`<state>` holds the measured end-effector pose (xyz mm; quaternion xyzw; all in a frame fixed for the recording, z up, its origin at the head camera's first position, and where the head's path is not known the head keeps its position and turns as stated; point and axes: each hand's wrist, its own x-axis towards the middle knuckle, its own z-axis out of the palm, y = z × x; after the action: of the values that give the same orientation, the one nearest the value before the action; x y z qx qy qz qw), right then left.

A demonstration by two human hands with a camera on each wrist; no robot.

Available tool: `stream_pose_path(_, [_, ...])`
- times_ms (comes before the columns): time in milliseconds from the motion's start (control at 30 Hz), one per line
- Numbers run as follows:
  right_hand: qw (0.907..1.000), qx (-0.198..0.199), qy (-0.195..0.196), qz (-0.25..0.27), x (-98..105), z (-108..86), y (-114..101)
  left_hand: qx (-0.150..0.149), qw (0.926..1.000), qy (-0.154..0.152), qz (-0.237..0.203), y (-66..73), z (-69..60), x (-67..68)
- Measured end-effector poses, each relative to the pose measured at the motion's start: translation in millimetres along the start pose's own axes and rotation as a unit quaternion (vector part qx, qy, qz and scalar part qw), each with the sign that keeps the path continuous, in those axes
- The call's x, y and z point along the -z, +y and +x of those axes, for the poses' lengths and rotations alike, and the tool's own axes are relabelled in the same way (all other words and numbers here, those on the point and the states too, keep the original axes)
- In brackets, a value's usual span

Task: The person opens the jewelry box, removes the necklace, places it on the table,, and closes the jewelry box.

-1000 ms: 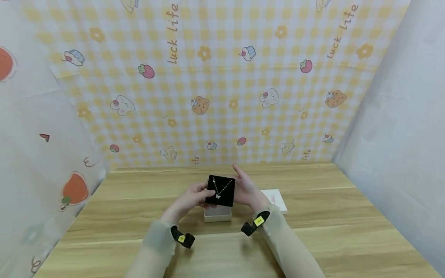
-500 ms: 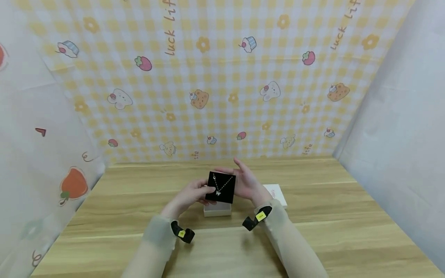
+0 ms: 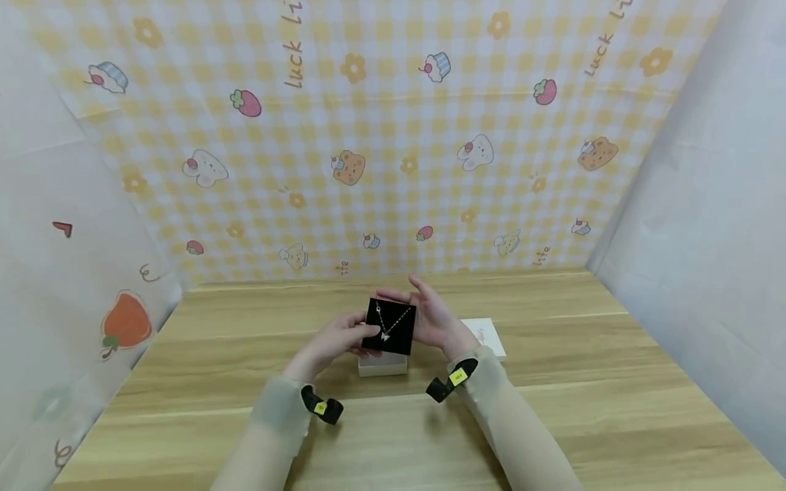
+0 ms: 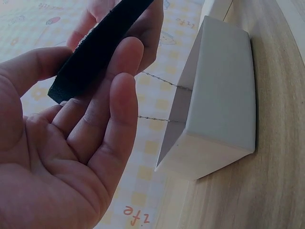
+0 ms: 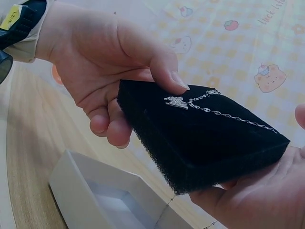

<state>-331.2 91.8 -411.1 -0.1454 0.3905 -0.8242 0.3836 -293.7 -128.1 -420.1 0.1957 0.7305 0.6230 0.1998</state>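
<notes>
One black pad [image 3: 398,337], roughly square and without a clear long axis, lies above one open white box [image 3: 382,369], its face tilted toward the person, and we see one pendant [image 5: 176,102] at the person-side tip of a V-shaped chain [image 5: 238,118]. Of two hands, we note the left hand [image 3: 336,340] pinching the pad between thumb and fingers, the right hand [image 3: 436,324] spread along its opposite side. We count two strands [image 4: 164,81] running from beneath into the box, and one printed white lid [image 3: 486,334] beside the right wrist.
</notes>
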Motion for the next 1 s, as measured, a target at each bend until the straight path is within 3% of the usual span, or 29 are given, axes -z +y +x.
stream_pose_path(1000, [0.9995, 0.016, 0.014, 0.026, 1.2, -2.3, -4.3, 0.001, 0.9999, -0.012, 0.008, -0.3, 1.1, -0.7])
